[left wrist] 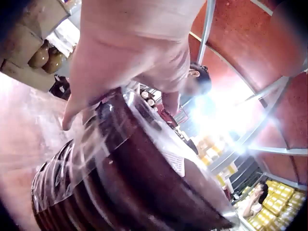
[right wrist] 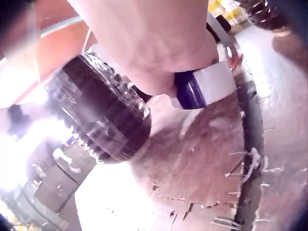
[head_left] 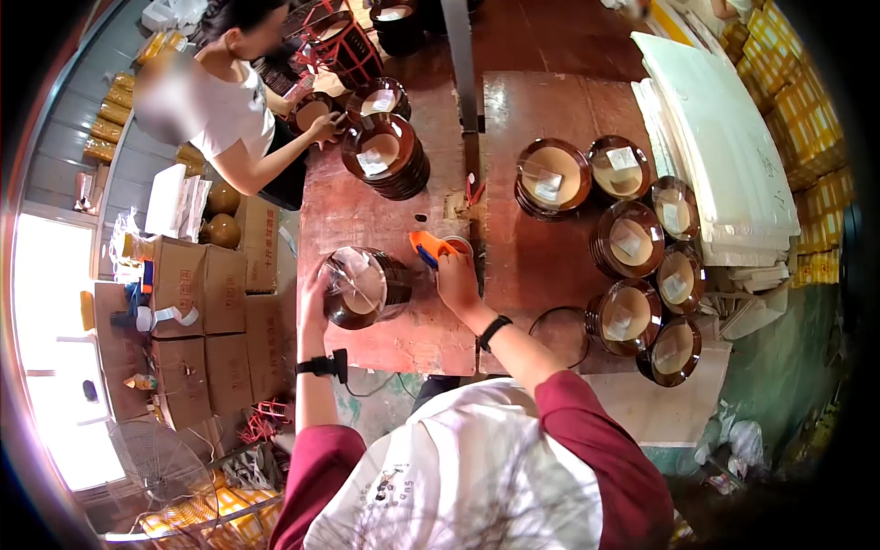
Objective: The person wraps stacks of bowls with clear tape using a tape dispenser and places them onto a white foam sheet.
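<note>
A stack of dark brown bowls lies tilted on the red table, clear film over its top bowl. My left hand grips its left side, with fingers and thumb spread across the wrapped edge. Right of the stack, my right hand holds a tape dispenser with orange and blue parts. In the right wrist view, a blue and white part shows under this hand, whose fingers are mostly hidden, and the bowl stack stands apart from it.
Several bowl stacks stand on the right, beside white sheets. Another person handles bowls at the far left, near a tall stack. A metal post rises at the table's middle seam. Cardboard boxes are piled left.
</note>
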